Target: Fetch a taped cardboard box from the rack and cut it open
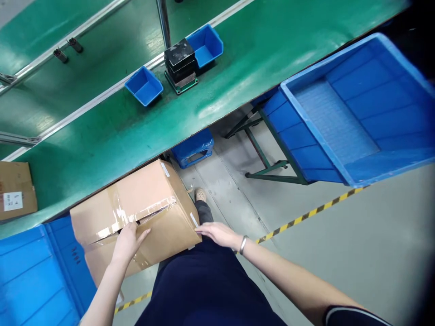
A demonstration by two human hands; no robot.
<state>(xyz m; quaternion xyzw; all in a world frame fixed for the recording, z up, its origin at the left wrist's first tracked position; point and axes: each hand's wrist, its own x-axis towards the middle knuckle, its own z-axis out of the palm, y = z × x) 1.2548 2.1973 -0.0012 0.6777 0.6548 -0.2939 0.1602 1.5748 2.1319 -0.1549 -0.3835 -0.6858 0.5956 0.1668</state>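
1. The box, brown cardboard, rests on the person's lap, its far end reaching under the edge of the green bench. Clear tape runs along its top seam, and the seam gapes a little just beyond the left fingertips.
2. The left hand lies flat on the box top, fingers spread loosely, tips at the taped seam; it grips nothing.
3. The right hand presses the near right corner of the box, fingers straight and close together, laid against the edge rather than curled round it. A bracelet sits on that wrist.
4. Past the right fingertips, a shoe shows on the grey concrete floor. Farther out in the same line, a blue stool stands under the bench.
5. To the right of the right hand, a black-and-yellow striped line crosses the floor. Beyond it, a large blue crate sits on a green metal frame, well apart from both hands.
6. Just left of the left hand, another blue crate fills the corner, touching or nearly touching the box; which one cannot be told.
7. On the bench, far beyond the fingers, stand two small blue bins with a black block between them, at the foot of a metal post.
8. Far left of the left hand, a second carton with a white label lies on the bench. Metal rails cross the surface behind.
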